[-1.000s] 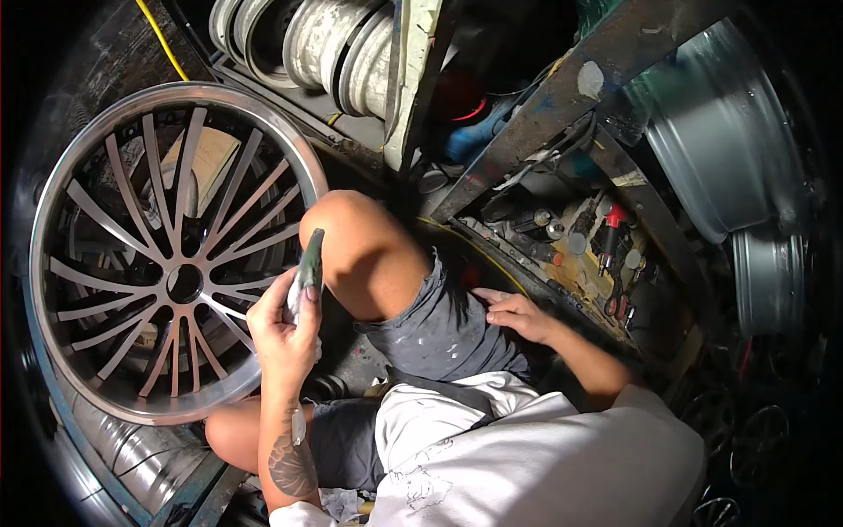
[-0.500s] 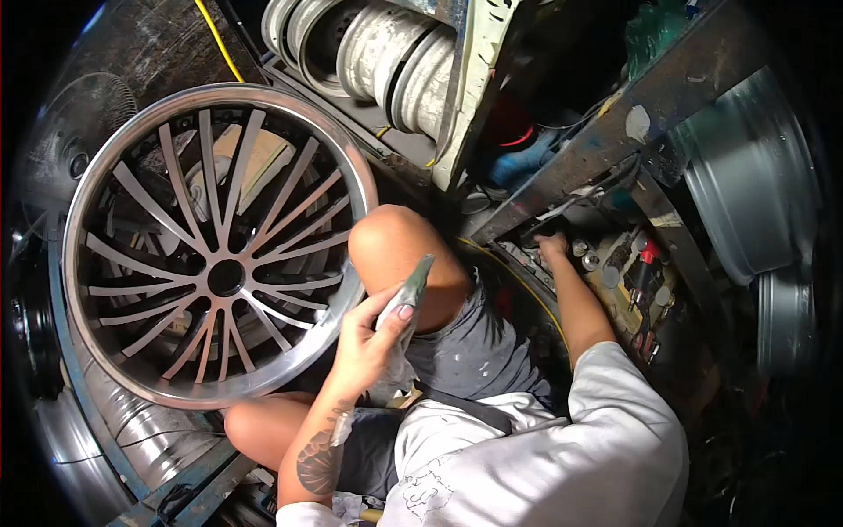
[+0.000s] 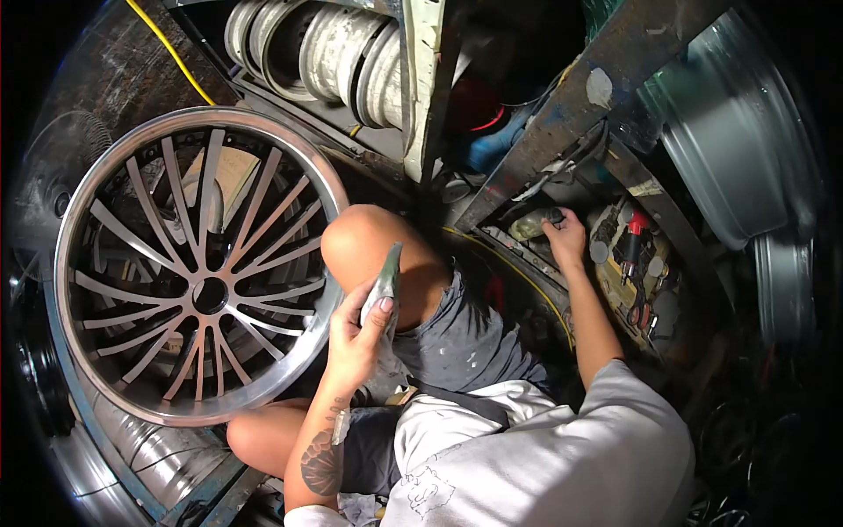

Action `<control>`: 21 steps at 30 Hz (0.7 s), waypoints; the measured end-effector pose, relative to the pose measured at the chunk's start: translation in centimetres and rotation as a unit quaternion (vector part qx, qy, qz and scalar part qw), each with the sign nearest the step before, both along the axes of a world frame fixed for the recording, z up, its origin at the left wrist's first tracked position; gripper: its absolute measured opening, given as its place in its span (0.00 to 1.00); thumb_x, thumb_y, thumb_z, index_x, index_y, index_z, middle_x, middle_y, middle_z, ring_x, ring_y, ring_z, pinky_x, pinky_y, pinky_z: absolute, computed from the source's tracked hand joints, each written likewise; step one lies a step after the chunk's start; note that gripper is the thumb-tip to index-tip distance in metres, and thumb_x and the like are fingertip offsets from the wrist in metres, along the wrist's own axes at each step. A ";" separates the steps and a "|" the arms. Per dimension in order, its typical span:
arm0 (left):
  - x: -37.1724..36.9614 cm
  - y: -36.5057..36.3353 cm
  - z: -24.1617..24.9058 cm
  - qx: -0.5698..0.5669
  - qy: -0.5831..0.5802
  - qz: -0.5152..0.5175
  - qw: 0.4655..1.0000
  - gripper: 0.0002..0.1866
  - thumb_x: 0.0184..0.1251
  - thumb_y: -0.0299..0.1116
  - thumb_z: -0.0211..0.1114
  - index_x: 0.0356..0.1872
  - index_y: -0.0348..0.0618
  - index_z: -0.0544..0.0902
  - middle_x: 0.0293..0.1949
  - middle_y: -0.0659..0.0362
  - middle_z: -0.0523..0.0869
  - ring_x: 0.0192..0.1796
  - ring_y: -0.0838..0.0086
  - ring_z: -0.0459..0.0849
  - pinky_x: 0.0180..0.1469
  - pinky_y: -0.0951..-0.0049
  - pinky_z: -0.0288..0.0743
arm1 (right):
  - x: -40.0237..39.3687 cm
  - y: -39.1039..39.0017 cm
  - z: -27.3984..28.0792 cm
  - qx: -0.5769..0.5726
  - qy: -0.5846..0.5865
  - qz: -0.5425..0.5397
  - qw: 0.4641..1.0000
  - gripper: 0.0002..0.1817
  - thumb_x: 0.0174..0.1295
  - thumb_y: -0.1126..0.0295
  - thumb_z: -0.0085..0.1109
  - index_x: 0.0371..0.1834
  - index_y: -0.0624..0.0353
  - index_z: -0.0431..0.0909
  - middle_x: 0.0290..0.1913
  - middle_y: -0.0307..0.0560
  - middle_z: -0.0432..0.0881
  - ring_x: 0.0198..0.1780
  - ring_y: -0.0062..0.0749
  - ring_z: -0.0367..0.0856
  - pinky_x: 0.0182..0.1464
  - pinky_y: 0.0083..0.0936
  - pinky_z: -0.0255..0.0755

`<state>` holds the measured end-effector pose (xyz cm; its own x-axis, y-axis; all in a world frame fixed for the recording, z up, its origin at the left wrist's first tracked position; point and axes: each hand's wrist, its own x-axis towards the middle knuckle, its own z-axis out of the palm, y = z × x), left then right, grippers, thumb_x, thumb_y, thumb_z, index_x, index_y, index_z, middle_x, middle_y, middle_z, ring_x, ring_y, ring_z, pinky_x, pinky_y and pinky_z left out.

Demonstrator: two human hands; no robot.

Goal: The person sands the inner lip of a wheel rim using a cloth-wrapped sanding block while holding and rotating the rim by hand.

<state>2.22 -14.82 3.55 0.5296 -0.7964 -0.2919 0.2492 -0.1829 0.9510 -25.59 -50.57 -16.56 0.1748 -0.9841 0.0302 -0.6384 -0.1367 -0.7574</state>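
Note:
My left hand [image 3: 358,338] is closed round a grey-green, pointed strip wrapped in crumpled grey cloth [image 3: 383,290], held upright beside my bent knee. Left of it a large multi-spoke wheel rim [image 3: 211,123] stands tilted toward me, its polished lip near my knee. My right hand [image 3: 566,237] reaches into a cluttered shelf compartment, fingers closed on the dark cap of a small clear bottle [image 3: 529,226]. The bottle lies on its side, its body pointing left. Right of this hand lie a red-and-black tool [image 3: 634,237] and scissors [image 3: 640,314].
White-coated wheel rims [image 3: 338,57] sit in a rack at the back. Grey rims [image 3: 738,140] are stacked on the right. A rusty metal beam [image 3: 562,114] slants above the compartment. One yellow cable [image 3: 171,53] runs at upper left, another [image 3: 527,277] past my right arm.
My right hand has shifted a little inside the compartment and now grips the clear bottle. My left hand keeps its hold. The whole view has turned slightly.

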 end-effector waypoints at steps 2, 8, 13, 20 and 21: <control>0.0 -0.2 0.3 -0.005 -0.003 0.000 1.000 0.23 0.79 0.38 0.66 0.65 0.30 0.79 0.50 0.60 0.87 0.52 0.79 0.80 0.58 0.75 0.74 | -0.2 0.6 2.6 0.061 -0.076 0.006 0.995 0.24 0.52 0.62 0.78 0.50 0.62 0.85 0.26 0.37 0.82 0.29 0.23 0.79 0.36 0.28 0.75; -0.5 -0.1 0.2 -0.006 -0.050 0.010 0.999 0.23 0.79 0.37 0.67 0.65 0.30 0.80 0.50 0.59 0.87 0.53 0.78 0.80 0.59 0.74 0.74 | 1.3 1.0 -1.6 0.068 -0.040 0.076 0.994 0.22 0.58 0.66 0.77 0.54 0.62 0.82 0.26 0.30 0.72 0.25 0.15 0.70 0.25 0.21 0.68; -0.6 -0.1 -0.1 0.009 -0.057 0.015 0.998 0.24 0.78 0.37 0.68 0.66 0.30 0.79 0.50 0.59 0.87 0.53 0.78 0.80 0.59 0.75 0.74 | 4.1 2.2 -1.2 0.111 -0.039 0.026 0.993 0.30 0.54 0.57 0.80 0.54 0.63 0.81 0.32 0.39 0.83 0.33 0.23 0.80 0.40 0.27 0.76; -0.3 -1.8 1.7 -0.005 0.010 -0.026 1.000 0.28 0.79 0.37 0.67 0.72 0.32 0.74 0.51 0.61 0.85 0.53 0.78 0.80 0.59 0.75 0.74 | 3.5 3.4 -4.5 0.140 0.005 0.074 0.987 0.43 0.49 0.49 0.84 0.61 0.69 0.78 0.55 0.59 0.87 0.58 0.48 0.85 0.62 0.37 0.76; -0.8 -2.8 2.0 -0.019 0.032 -0.026 0.999 0.28 0.79 0.37 0.67 0.72 0.32 0.73 0.52 0.61 0.84 0.54 0.78 0.80 0.59 0.76 0.73 | 3.7 4.1 -2.4 0.165 -0.014 0.098 0.981 0.40 0.50 0.49 0.84 0.58 0.66 0.79 0.54 0.57 0.87 0.56 0.46 0.86 0.61 0.37 0.76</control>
<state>1.44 -17.61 5.55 0.4692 -0.8334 -0.2919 0.3002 -0.1604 0.9403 -21.91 -46.43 -18.94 0.3661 -0.8882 -0.2778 -0.6034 0.0007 -0.7975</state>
